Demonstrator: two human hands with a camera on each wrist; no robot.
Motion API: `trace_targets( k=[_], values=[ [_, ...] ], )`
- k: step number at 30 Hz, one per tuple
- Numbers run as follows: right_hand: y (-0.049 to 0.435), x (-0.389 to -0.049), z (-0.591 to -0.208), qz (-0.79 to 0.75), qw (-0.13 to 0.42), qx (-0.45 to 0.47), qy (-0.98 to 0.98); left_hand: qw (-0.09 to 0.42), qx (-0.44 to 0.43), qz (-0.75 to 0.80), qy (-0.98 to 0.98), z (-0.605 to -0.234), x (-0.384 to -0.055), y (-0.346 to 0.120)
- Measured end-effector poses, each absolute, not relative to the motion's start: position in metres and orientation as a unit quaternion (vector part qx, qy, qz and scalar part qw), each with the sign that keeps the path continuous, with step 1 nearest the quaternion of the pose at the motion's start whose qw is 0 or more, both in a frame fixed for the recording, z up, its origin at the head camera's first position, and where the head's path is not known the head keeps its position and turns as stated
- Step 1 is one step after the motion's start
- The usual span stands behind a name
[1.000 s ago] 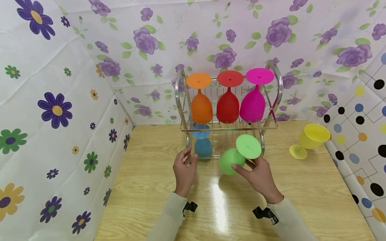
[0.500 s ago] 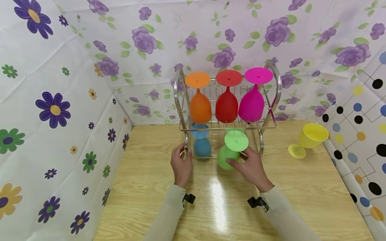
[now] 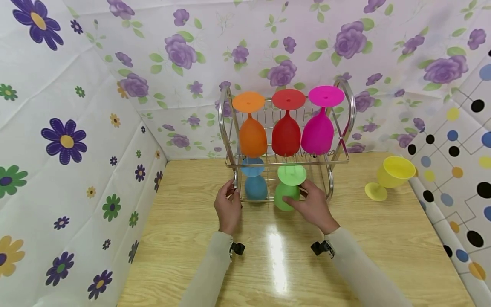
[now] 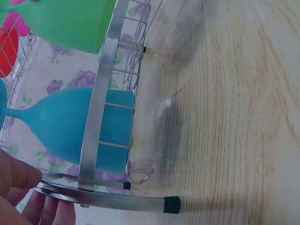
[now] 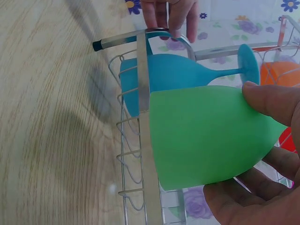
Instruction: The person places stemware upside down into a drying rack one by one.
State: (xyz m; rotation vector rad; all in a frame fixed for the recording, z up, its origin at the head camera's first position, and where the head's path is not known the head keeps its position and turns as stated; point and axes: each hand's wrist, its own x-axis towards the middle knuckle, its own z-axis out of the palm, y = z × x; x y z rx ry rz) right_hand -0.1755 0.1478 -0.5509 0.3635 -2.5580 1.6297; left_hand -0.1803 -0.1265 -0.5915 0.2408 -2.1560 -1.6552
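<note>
Upside down, a green goblet is held by its bowl between the thumb and fingers of my right hand. In the right wrist view the bowl of the green goblet is in front of the rack's front bar. With its thumb and fingers, my left hand grips the left front leg of the two-tier metal dish rack. Just beside that hand, a blue goblet stands inverted on the lower tier. An orange goblet, a red goblet and a magenta goblet stand inverted on the upper tier.
A yellow goblet lies tipped on its side on the wooden table, right of the rack. Flower-patterned cloth hangs behind and at the left, with a dotted cloth at the right.
My right hand has carried the green goblet left and toward the rack's lower tier, and the goblet has turned more upright, base up. The left hand stays at the rack's left leg.
</note>
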Motion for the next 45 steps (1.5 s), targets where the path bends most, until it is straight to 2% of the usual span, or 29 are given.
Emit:
trace_targets(
  k=[29,45],
  values=[
    [0.135,-0.223,-0.557,0.519,0.006,0.097,-0.849,0.199,0.089,-0.591,-0.776,-0.594,-0.182,-0.133],
    [0.137,-0.224,-0.582,0.526,-0.010,0.101,-0.845,0.206,0.086,-0.587,-0.778,-0.597,-0.183,-0.134]
  ],
)
